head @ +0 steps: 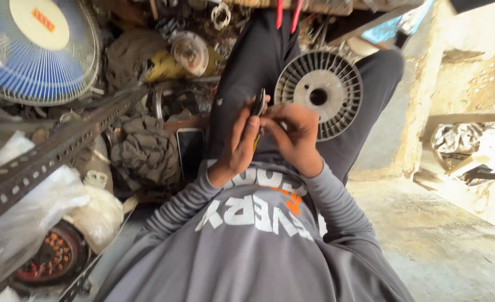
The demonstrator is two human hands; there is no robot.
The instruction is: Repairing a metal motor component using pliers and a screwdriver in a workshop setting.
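My left hand grips a small dark hand tool that stands upright over my lap. My right hand meets it from the right, fingers curled at the tool's lower part, where a bit of yellow shows. Both hands are close together above my dark trousers. A round pale slotted rotor disc with a centre hole rests on my right thigh just beyond my right hand. What sits between the fingertips is too small to make out.
A blue table fan stands at the far left behind a perforated metal angle bar. A phone, crumpled rags, plastic bags and a copper-wound stator lie on the left. A concrete floor lies to the right.
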